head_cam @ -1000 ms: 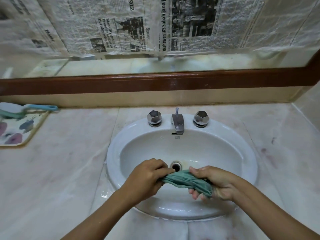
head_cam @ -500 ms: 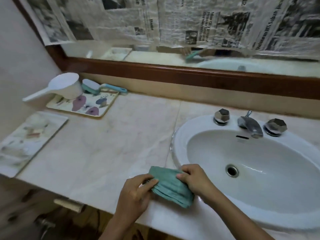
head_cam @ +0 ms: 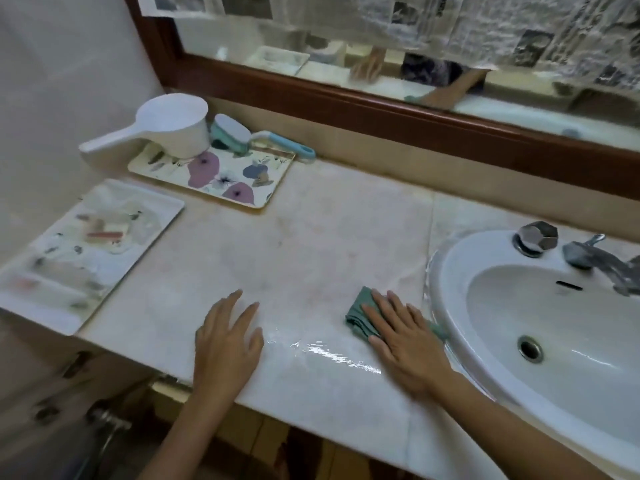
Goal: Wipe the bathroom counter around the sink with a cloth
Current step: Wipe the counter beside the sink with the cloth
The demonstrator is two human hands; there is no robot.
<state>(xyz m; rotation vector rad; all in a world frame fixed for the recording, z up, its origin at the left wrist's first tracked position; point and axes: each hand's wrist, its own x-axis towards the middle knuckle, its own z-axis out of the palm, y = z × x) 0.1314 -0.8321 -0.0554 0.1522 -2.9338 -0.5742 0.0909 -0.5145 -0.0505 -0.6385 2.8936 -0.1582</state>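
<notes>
Head view, one frame. My left hand [head_cam: 227, 344] lies flat on the bench [head_cam: 311, 244] near its front edge, fingers spread, grip fully open and holding nothing. My right hand [head_cam: 403, 336] is also flat, palm down, pressing the green cloth [head_cam: 358, 315] onto the bench; fingers extended, not curled around it, so the cloth is pinned under the palm rather than gripped. Part of the cloth shows past my fingertips on the left, a sliver on the right, just beside the rim of the sink [head_cam: 446, 271]. Between my two hands a wet streak [head_cam: 329, 356] glistens on the marble. Sink basin white, drain [head_cam: 529, 348] visible, one faceted tap knob [head_cam: 536, 237] and the spout [head_cam: 595, 259] at the back. Further left: a pale tray [head_cam: 162, 209] with small items, blurred, cannot identify. Behind it a floral tray [head_cam: 277, 178] carrying a white scoop [head_cam: 169, 128] and a blue-handled brush [head_cam: 242, 135]. Back wall: mirror in a dark wood frame [head_cam: 346, 102], newspaper [head_cam: 450, 22] covering its upper part.
</notes>
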